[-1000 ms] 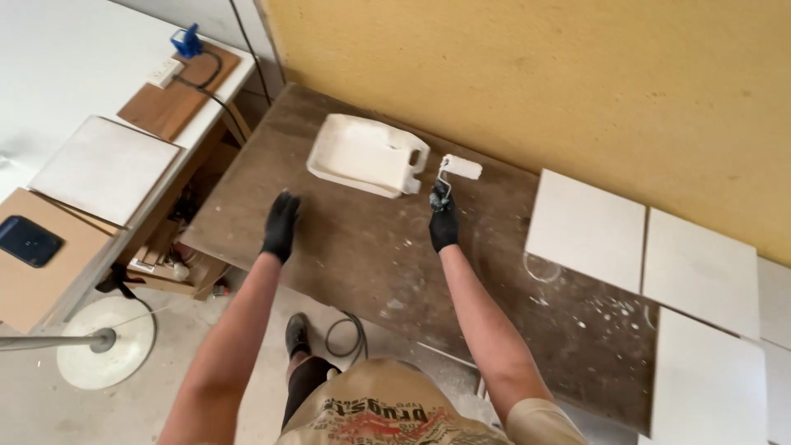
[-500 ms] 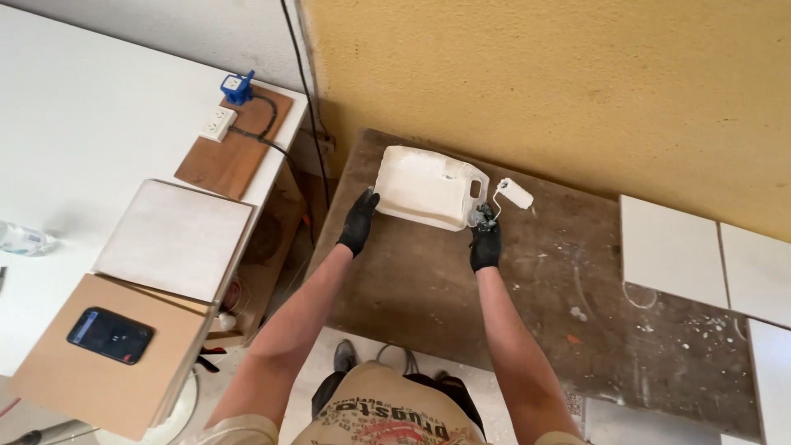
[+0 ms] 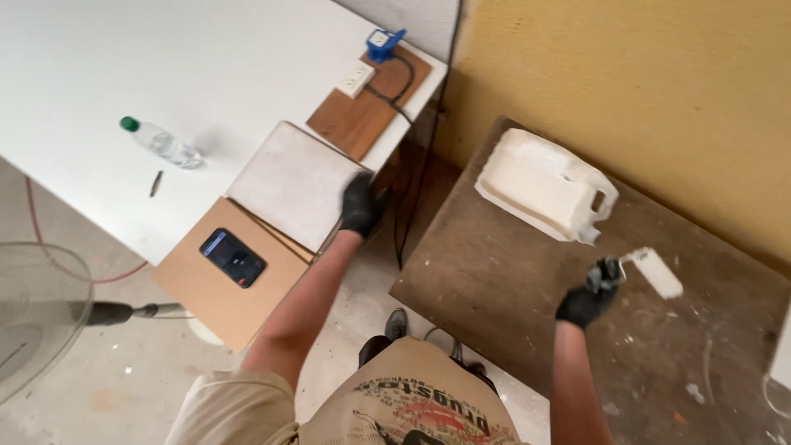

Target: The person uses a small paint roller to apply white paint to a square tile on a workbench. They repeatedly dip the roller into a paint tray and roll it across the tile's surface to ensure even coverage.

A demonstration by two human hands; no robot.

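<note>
While right hand (image 3: 583,305) grips paint roller (image 3: 647,272), left hand (image 3: 360,206) clasps pale tile (image 3: 292,183) edge; white tray (image 3: 540,185) contents unclear

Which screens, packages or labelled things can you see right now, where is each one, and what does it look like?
Phone: flat on the brown board left of the left hand; dark rectangle, screen lit bluish.
Water bottle: lying on the white table; clear plastic, green cap, label unclear.
White jug: on the brown worktop by the yellow wall; handled, no label visible.
Shirt print: bottom centre; dark and red on tan.
</note>
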